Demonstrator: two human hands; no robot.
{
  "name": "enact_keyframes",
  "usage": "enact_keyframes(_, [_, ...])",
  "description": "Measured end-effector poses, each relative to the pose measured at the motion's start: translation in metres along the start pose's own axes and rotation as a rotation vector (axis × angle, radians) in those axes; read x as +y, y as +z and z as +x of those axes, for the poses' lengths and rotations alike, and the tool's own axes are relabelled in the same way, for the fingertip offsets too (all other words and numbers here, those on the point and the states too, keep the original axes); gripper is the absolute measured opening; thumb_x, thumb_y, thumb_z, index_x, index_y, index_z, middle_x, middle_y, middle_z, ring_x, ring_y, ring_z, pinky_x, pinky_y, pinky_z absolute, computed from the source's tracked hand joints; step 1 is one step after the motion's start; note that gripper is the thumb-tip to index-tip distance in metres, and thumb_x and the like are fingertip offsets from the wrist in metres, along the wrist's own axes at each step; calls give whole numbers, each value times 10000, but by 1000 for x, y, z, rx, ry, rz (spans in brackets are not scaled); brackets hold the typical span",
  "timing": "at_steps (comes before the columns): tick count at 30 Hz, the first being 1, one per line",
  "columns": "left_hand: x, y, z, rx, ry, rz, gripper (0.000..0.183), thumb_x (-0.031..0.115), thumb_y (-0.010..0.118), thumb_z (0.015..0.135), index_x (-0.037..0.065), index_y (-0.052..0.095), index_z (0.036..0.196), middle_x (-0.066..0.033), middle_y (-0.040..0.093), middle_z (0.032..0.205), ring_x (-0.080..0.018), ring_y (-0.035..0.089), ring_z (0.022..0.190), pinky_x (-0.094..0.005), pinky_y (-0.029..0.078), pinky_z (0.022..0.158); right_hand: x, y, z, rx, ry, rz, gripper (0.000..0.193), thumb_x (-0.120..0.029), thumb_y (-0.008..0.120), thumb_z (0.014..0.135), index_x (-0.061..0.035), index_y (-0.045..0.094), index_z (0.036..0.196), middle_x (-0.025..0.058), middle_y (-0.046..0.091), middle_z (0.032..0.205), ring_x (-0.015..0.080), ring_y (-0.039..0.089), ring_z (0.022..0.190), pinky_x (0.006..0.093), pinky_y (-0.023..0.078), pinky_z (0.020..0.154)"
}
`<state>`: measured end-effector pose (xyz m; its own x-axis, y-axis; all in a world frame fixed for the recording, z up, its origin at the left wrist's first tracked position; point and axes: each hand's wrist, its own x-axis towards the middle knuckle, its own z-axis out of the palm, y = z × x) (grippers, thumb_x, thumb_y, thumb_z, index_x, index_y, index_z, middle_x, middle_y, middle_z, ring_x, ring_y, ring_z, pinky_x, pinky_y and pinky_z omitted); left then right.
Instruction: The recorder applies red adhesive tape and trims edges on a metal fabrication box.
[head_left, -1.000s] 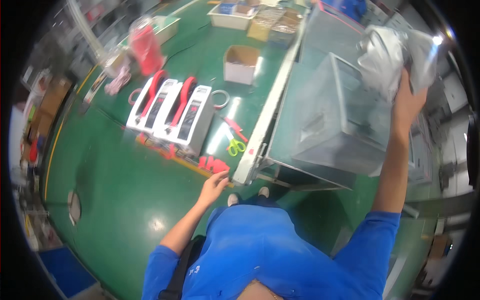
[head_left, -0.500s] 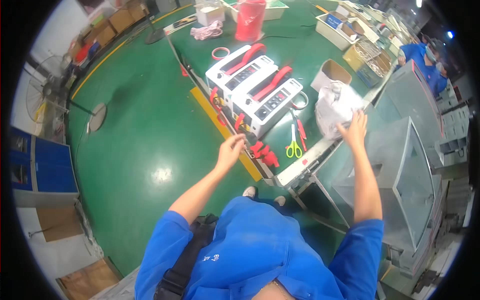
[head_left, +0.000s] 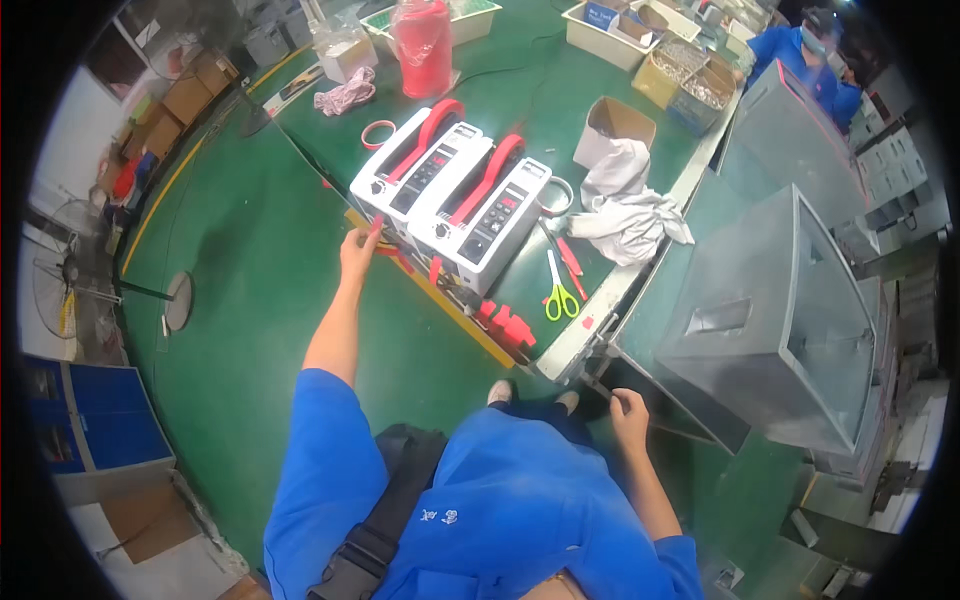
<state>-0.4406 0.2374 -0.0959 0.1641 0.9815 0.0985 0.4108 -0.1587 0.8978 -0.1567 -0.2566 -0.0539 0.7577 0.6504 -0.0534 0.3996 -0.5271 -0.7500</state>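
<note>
Left hand point(head_left: 358, 252) is by the near end of the left tape dispenser point(head_left: 418, 180), machine at its 1 o'clock. Fingers look drawn together; too small to tell if they pinch anything. I'd take tape by its very tip, pull straight. Right hand point(head_left: 630, 418) at the left's 4 o'clock, fingers curled, can't tell how tightly. Red strips point(head_left: 513, 326) also toward 4, nearer.

Right hand point(head_left: 630, 420) now off cloth point(head_left: 628, 215)
</note>
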Motion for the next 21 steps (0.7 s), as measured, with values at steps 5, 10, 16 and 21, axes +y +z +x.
enact_keyframes(5, [7, -64, -104, -596, -138, -20, 234, 236, 599, 825, 18, 550, 756, -58, 570, 649, -130, 540, 599, -271, 431, 566, -4, -5, -7, -16, 131, 143, 158, -79, 569, 799, -1, 602, 933, 116, 610, 901, 194, 603, 831, 284, 460, 748])
enact_keyframes(10, [-25, -149, -223, -758, -351, 527, 404, 385, 616, 783, 9, 520, 673, -86, 571, 591, -166, 562, 534, -313, 435, 511, -51, 11, 4, -161, 20, 351, 165, -62, 578, 792, 0, 598, 944, 109, 606, 875, 163, 599, 808, 265, 462, 722])
enact_keyframes(16, [-55, -224, -325, -851, -587, 568, 432, 415, 637, 766, 8, 547, 650, -62, 544, 505, -157, 568, 491, -263, 453, 532, -119, 5, 16, -305, -382, 243, 201, -76, 581, 774, -26, 583, 969, 147, 593, 909, 298, 577, 848, 335, 455, 746])
enact_keyframes(21, [92, -103, -293, -485, -31, 264, 184, 167, 617, 812, -15, 604, 832, -80, 610, 665, -147, 603, 642, -268, 474, 588, -158, -15, -14, -317, -695, 282, 306, -116, 621, 738, -51, 558, 1031, 126, 558, 1044, 305, 540, 961, 363, 436, 828])
